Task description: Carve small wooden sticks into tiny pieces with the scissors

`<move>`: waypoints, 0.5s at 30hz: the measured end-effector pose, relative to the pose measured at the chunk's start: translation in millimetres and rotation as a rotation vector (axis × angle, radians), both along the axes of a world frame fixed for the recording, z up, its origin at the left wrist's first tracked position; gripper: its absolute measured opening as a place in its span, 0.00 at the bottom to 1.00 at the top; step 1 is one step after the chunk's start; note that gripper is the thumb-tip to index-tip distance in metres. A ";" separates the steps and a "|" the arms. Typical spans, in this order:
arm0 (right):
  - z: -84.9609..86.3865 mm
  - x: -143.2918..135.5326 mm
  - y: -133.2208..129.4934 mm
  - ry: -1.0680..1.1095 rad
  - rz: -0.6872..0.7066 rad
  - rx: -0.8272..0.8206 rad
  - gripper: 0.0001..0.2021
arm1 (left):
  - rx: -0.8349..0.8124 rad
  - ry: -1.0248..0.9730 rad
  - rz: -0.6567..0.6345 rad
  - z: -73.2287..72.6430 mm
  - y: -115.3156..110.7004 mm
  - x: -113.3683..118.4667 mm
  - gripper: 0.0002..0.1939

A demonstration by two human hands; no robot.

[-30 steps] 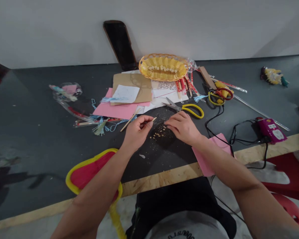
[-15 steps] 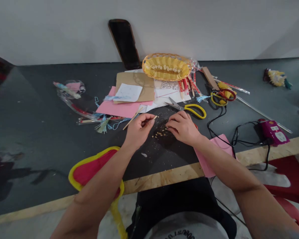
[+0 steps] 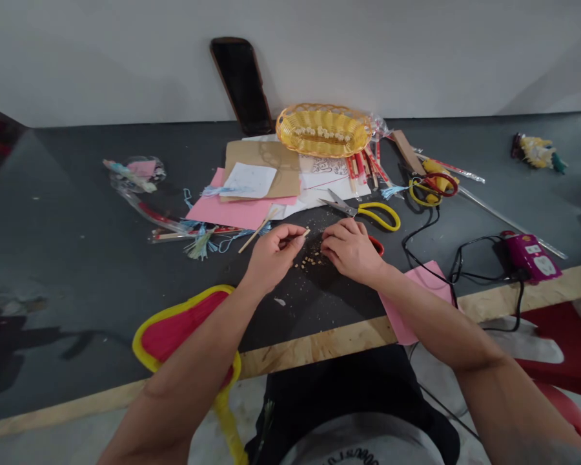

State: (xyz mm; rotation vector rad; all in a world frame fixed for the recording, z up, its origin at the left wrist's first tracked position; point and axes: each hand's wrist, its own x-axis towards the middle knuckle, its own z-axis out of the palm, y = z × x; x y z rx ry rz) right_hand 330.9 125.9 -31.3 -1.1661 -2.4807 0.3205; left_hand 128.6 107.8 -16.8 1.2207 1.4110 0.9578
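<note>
Fingers (image 3: 293, 231) over a dark bench (image 3: 77, 258): the left hand (image 3: 271, 256) pinches a pale stick (image 3: 306, 232), tip jutting toward the curled right hand (image 3: 350, 248), whose hold is hidden. A firm pinch near the tip likely serves. Basket (image 3: 319, 146) and yellow-handled scissors (image 3: 352, 210) lie beyond; a red handle (image 3: 378, 243) and loose bits (image 3: 310, 261) crowd close.

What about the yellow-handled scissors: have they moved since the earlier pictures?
No: judged against the yellow basket, the yellow-handled scissors lie where they did.

Lettered gry top (image 3: 368, 436), blk trousers (image 3: 348, 381)
</note>
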 end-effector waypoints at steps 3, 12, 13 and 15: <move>4.1 1.0 1.3 0.141 -0.011 0.000 0.10 | -0.147 -0.109 -0.013 4.3 -1.6 3.1 0.17; 11.1 0.2 -1.5 0.375 0.063 0.093 0.11 | -0.282 -0.338 -0.070 11.7 -10.9 12.0 0.22; 11.0 0.1 -1.8 0.390 0.069 0.112 0.11 | -0.276 -0.330 -0.071 10.7 -11.4 11.7 0.22; 10.6 0.3 -2.1 0.423 0.084 0.163 0.09 | -0.261 -0.316 -0.078 8.5 -11.6 10.8 0.22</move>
